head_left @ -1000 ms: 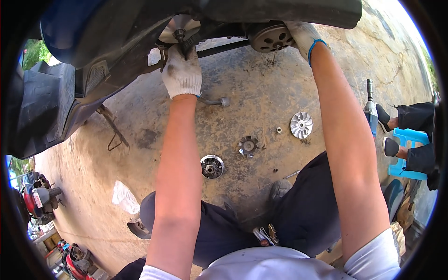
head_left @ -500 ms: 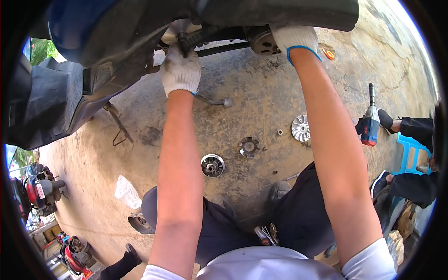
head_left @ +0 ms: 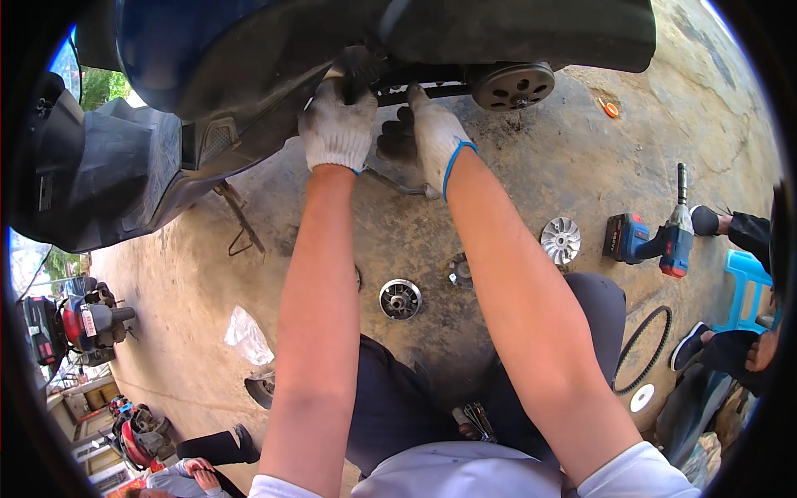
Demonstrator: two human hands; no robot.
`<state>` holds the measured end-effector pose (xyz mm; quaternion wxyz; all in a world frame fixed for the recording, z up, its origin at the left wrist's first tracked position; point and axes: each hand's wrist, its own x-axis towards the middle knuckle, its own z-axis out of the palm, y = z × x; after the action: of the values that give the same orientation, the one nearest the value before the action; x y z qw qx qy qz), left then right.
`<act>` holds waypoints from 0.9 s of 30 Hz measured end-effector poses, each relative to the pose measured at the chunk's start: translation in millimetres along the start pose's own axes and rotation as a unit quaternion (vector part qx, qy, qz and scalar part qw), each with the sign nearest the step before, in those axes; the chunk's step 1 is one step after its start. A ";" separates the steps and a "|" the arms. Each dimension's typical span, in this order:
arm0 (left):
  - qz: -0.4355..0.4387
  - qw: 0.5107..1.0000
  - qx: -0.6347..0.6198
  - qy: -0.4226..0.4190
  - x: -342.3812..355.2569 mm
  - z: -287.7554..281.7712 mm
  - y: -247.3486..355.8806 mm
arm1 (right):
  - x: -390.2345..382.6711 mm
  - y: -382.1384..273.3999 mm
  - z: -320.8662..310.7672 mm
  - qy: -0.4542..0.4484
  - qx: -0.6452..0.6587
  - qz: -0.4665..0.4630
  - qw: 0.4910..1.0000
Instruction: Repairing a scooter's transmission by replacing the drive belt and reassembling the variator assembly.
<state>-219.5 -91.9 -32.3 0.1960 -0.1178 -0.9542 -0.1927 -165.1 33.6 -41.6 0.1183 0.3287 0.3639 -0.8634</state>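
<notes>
My left hand (head_left: 339, 124), in a white glove, is raised beneath the scooter's dark body (head_left: 274, 50), its fingers curled round a shadowed part I cannot make out. My right hand (head_left: 419, 137), gloved with dark, soiled fingers, is just right of it, below the horizontal black belt, fingers apart. A slotted round pulley (head_left: 513, 87) is right of both hands. A bent metal tool (head_left: 390, 184) lies below them. On the concrete (head_left: 515, 183) are a round metal part (head_left: 400, 299), a silver finned disc (head_left: 561, 241) and a toothed part (head_left: 459, 270) partly behind my forearm.
A cordless impact wrench (head_left: 672, 245), a black belt loop (head_left: 631, 357) and a white disc (head_left: 642, 397) lie right. A person (head_left: 739, 357) is beside a blue stool (head_left: 743, 290). Another person (head_left: 195, 473) is lower left, near parked scooters (head_left: 87, 324). A plastic bag (head_left: 247, 336) lies left.
My right hand has left the pulley and moved left beside my left hand. My view has shifted, bringing the belt loop and white disc into sight. The lower-left person shows more.
</notes>
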 end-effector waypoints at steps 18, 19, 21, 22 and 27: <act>-0.131 0.963 -0.101 -0.211 -24.3 146.3 -80.8 | -41.8 -54.3 -60.5 0.360 -0.470 -0.465 0.658; -0.130 0.960 -0.115 -0.219 -24.2 151.9 -53.1 | -44.3 -71.4 -90.8 0.365 -0.500 -0.499 0.606; -0.320 0.836 -0.296 -0.332 -26.5 148.6 -8.7 | -31.2 -104.0 -135.2 0.399 -0.517 -0.495 0.573; -0.193 0.904 -0.224 -0.309 0.1 181.0 -77.0 | 12.8 -121.9 -146.2 0.327 -0.585 -0.567 0.478; 0.151 0.954 0.178 -0.188 -7.1 210.2 -81.9 | 81.3 -109.1 -163.0 0.343 -0.430 -0.419 0.723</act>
<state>-306.8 -79.5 -240.0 0.0577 -0.2581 -0.9636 0.0381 -196.4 228.8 -119.3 -0.2594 0.3306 0.8124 -0.4042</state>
